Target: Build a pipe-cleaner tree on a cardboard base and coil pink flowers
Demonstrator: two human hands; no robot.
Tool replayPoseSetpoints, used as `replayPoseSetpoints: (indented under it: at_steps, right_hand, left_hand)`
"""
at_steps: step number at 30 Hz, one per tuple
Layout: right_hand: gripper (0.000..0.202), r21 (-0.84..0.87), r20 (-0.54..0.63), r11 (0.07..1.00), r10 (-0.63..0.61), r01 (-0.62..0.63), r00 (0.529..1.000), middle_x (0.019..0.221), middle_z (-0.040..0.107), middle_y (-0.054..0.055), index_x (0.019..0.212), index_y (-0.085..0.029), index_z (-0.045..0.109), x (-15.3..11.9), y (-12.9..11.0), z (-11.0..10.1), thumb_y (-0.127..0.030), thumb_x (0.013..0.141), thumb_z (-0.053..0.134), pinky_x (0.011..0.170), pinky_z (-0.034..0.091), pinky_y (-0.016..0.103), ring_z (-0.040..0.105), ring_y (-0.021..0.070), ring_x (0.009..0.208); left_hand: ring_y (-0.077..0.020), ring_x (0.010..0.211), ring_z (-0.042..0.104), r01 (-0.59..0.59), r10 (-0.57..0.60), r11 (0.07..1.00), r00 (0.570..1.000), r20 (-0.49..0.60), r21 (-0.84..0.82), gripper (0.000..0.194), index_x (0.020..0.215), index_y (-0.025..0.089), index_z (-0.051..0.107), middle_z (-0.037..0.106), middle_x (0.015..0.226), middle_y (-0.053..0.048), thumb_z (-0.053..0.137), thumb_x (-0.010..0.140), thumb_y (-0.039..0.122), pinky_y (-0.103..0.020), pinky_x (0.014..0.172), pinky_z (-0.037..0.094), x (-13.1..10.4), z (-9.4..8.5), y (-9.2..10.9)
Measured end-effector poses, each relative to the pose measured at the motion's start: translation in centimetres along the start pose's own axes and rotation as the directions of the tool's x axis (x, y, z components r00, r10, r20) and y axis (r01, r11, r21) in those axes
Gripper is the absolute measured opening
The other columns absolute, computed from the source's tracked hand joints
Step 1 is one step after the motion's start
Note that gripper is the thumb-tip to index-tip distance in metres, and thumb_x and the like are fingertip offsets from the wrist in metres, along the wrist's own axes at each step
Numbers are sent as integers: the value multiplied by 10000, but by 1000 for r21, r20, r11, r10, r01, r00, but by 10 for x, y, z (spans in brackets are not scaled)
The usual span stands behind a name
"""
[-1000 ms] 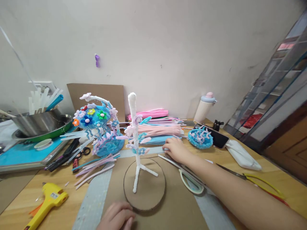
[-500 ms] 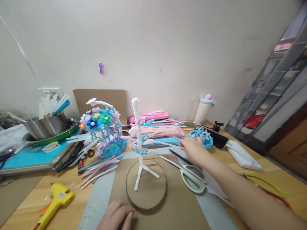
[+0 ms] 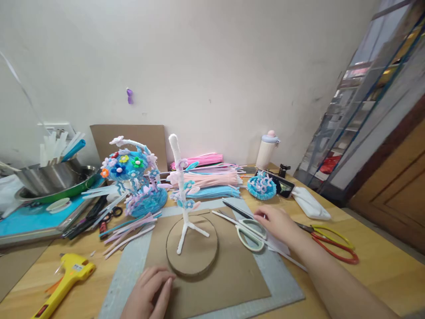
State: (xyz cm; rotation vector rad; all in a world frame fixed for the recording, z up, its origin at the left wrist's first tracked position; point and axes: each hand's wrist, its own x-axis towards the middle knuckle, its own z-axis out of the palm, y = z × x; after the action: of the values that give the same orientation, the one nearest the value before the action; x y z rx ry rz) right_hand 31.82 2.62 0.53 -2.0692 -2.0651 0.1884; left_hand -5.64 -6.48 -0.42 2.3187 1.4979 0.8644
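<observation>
My left hand (image 3: 151,290) rests on the brown cardboard sheet (image 3: 239,283), fingers loosely spread and holding nothing, beside a cardboard disc (image 3: 192,261). A white fuzzy stem (image 3: 183,199) with blue and pink flowers stands upright on the disc on spread legs. My right hand (image 3: 274,221) is just right of the pale-handled scissors (image 3: 251,247); its fingers are curled downward and their tips are partly hidden, so any grip cannot be made out. A black pen-like stick (image 3: 232,207) and a long white strip (image 3: 229,218) lie close by.
A yellow glue gun (image 3: 75,270) lies at left, below a flowered blue ornament (image 3: 129,166). Pipe cleaner bundles (image 3: 215,179) lie at the back. A blue fuzzy piece (image 3: 261,186), a bottle (image 3: 266,150), a white pouch (image 3: 310,204) and red-yellow-handled scissors (image 3: 335,248) are at right.
My right hand has moved back from the blue fuzzy piece toward the pale-handled scissors. The camera view has turned right, showing more of the red-yellow-handled scissors. My left hand stays by the disc.
</observation>
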Motion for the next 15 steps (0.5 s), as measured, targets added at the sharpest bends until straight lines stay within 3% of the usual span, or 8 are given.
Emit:
replayPoseSetpoints:
  at_steps: [3, 7, 15]
  right_hand:
    - [204, 75, 47, 995, -75, 71, 996, 881, 686, 23, 857, -241, 648, -14, -13, 5, -402, 822, 529, 653, 379, 248, 611, 187, 806]
    - [214, 100, 49, 992, -86, 81, 995, 918, 679, 58, 910, -217, 637, -24, -18, 15, -336, 732, 642, 691, 382, 266, 601, 226, 846]
    - [78, 117, -18, 991, -59, 60, 998, 863, 660, 38, 855, -217, 605, -25, -18, 20, -226, 798, 552, 662, 374, 251, 593, 196, 805]
  left_hand:
    - [-170, 867, 620, 51, -50, 999, 998, 24, -18, 205, 848, 247, 651, 663, 901, -20, 467, 891, 327, -229, 775, 511, 0, -1, 2]
    - [-168, 873, 617, 65, -64, 998, 997, 34, -26, 209, 849, 256, 646, 661, 910, -13, 457, 897, 331, -240, 789, 495, 0, 2, 1]
    - [-170, 906, 609, 65, -64, 998, 997, 35, -22, 214, 867, 252, 641, 647, 946, -24, 449, 899, 341, -247, 803, 487, -4, 2, -3]
